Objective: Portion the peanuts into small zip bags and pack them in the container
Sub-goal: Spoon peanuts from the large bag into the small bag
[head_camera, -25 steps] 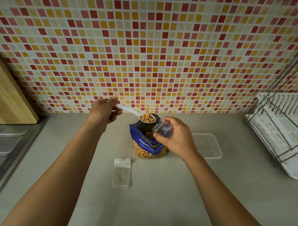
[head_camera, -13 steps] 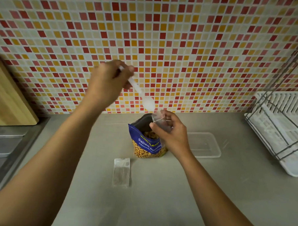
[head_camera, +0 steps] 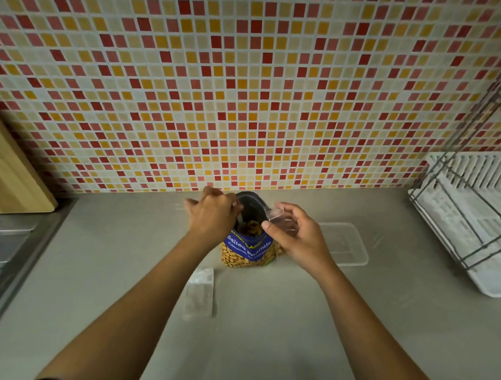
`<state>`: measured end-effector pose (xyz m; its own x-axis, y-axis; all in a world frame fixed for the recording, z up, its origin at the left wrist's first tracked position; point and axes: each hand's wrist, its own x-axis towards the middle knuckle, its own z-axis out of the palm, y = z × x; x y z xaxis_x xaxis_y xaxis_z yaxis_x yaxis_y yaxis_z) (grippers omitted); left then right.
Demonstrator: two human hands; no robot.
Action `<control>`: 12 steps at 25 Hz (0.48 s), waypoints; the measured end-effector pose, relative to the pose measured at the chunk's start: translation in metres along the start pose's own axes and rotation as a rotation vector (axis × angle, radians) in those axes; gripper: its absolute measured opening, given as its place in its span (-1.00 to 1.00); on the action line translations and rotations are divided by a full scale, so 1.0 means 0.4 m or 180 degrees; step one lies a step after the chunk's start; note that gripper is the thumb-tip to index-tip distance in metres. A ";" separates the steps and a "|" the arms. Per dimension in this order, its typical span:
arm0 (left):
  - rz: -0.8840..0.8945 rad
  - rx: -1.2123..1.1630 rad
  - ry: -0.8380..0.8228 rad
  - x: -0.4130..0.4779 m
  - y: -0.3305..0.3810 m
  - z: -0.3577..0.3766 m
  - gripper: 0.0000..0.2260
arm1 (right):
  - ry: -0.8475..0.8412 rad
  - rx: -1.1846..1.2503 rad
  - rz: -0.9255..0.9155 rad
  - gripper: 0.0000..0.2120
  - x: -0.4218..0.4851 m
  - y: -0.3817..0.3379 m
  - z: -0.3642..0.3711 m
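Note:
A blue bag of salted peanuts [head_camera: 248, 251] stands open on the grey counter near the tiled wall. My left hand [head_camera: 213, 214] is at the bag's mouth with fingers curled round the white spoon, which is almost fully hidden behind the hand and inside the bag. Just right of the opening, my right hand [head_camera: 296, 235] pinches a small clear zip bag [head_camera: 279, 217] and holds it open. Another flat, empty zip bag [head_camera: 199, 294] lies on the counter in front of the peanut bag. The clear plastic container [head_camera: 344, 245] sits to the right, behind my right hand.
A white dish rack with a wire frame [head_camera: 472, 216] stands at the right edge. A wooden cutting board [head_camera: 11, 173] leans on the wall at the left, above a steel sink [head_camera: 3, 236].
My left hand tipped the spoon over the small zip bag, then dropped back down into the mouth of the peanut bag. My right hand kept hold of the zip bag.

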<state>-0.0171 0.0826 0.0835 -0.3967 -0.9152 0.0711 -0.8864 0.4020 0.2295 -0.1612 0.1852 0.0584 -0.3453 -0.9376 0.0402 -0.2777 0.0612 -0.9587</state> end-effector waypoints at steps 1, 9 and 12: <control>-0.0256 -0.0251 -0.0063 0.006 0.005 0.014 -0.78 | -0.0025 -0.0026 0.0002 -0.52 0.000 0.002 -0.001; -0.1198 -0.2702 -0.0239 0.022 0.009 -0.004 -0.94 | -0.0101 -0.0112 0.0030 -0.50 0.003 0.011 -0.006; -0.1379 -0.3149 -0.0182 0.015 -0.006 -0.013 -0.90 | -0.0052 -0.0109 0.0008 -0.51 0.001 0.008 -0.007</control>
<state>-0.0159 0.0760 0.0885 -0.1292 -0.9611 -0.2441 -0.3785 -0.1798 0.9080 -0.1649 0.1861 0.0561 -0.3313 -0.9429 0.0330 -0.3076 0.0748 -0.9486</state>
